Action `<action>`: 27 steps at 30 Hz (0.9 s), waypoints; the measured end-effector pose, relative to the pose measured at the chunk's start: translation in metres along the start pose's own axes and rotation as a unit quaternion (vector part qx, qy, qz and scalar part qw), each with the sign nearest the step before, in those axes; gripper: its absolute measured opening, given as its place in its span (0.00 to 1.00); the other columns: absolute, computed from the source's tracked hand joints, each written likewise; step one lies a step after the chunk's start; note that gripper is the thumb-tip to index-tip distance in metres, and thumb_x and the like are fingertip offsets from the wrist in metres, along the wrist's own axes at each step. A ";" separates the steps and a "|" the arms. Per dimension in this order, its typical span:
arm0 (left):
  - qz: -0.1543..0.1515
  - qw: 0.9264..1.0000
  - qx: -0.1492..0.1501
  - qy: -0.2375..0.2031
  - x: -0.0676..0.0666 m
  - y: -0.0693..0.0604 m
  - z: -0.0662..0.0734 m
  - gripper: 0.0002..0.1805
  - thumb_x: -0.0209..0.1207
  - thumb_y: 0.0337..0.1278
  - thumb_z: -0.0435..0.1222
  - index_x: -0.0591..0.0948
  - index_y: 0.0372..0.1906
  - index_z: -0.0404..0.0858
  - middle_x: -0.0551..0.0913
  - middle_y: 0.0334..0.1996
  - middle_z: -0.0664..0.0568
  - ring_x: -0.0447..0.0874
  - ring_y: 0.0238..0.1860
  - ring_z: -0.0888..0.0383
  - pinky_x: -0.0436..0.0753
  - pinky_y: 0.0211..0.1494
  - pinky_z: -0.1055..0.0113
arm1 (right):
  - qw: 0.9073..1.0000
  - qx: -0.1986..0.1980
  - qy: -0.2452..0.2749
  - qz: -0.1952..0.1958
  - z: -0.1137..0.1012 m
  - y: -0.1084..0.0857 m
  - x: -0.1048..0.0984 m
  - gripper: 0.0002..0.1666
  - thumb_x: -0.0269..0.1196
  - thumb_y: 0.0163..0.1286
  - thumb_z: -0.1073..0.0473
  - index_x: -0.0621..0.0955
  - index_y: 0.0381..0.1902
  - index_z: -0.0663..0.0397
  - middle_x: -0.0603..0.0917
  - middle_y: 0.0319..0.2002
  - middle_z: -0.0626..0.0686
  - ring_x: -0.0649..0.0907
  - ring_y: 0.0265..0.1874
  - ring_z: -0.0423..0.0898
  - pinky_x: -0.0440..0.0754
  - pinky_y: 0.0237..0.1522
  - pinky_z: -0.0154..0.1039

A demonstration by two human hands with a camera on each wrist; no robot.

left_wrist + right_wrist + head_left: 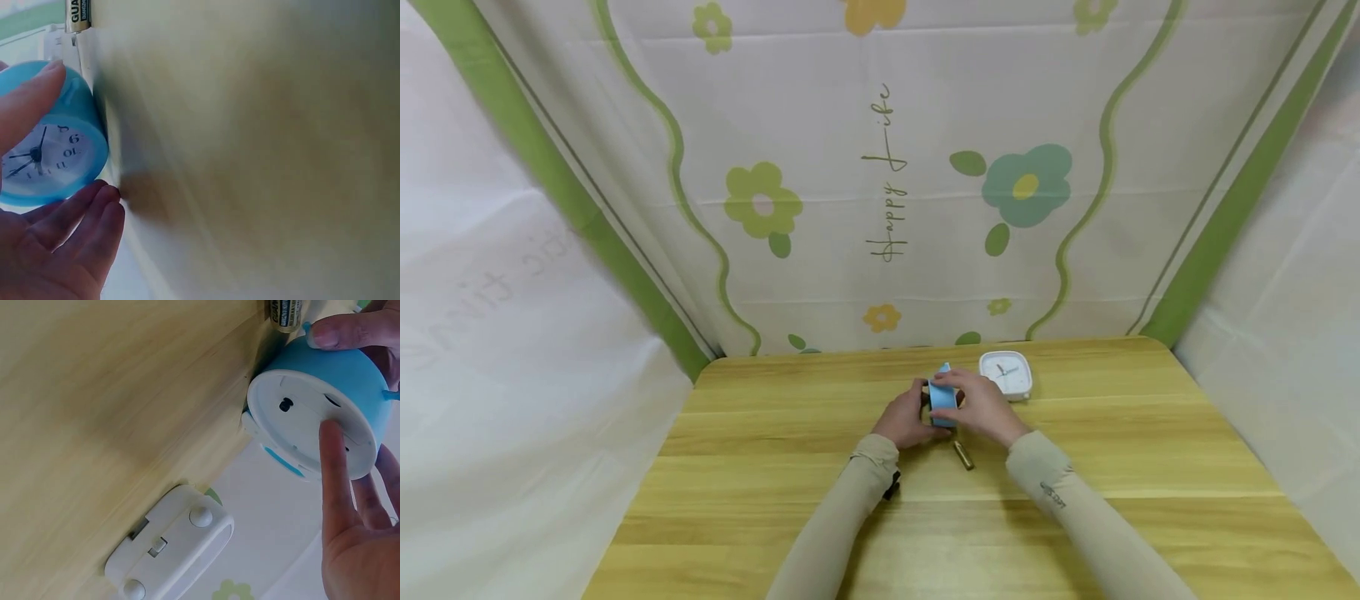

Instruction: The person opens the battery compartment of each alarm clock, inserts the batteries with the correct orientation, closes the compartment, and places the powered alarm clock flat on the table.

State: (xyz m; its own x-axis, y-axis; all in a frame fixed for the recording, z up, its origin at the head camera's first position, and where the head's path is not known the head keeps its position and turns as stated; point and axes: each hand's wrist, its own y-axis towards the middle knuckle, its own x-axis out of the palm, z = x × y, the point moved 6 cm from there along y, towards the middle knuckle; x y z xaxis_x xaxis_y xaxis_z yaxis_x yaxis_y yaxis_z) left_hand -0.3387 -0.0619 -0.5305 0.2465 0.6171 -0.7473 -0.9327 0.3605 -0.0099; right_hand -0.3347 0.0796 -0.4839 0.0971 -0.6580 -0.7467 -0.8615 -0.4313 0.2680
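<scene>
A round light-blue alarm clock (943,408) is held between both hands over the middle of the table. The left hand (907,421) grips its side; in the left wrist view the thumb lies on the blue shell and the numbered dial (62,153) shows. From the other side the right hand (983,407) holds the clock. One straight finger (334,469) touches the white back cover (306,419), while others reach behind the rim. A gold cylindrical battery (963,455) lies on the table just nearer the person than the clock.
Beyond the right hand, toward the table's back edge, stands a white square clock (1006,375); its back has two round knobs. A wooden table (760,492) lies below. White curtains (820,250) with printed flowers enclose the back and sides.
</scene>
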 end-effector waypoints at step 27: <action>-0.018 0.991 0.006 -0.132 -0.010 -0.007 -0.008 0.47 0.72 0.61 0.43 0.59 0.80 0.44 0.72 0.70 0.46 0.81 0.63 0.48 0.84 0.61 0.58 | 0.984 0.069 0.091 -0.136 0.041 -0.003 0.008 0.62 0.80 0.58 0.56 0.57 0.82 0.60 0.70 0.73 0.70 0.80 0.63 0.68 0.82 0.60 0.60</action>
State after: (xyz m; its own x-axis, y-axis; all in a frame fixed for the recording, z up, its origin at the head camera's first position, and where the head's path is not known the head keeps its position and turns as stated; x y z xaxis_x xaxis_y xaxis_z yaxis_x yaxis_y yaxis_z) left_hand -0.3368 -0.0762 -0.5277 0.3421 0.7645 -0.5463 -0.9189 0.3937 -0.0244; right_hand -0.3517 0.1006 -0.5158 0.4094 -0.6352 -0.6549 -0.8501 -0.5262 -0.0211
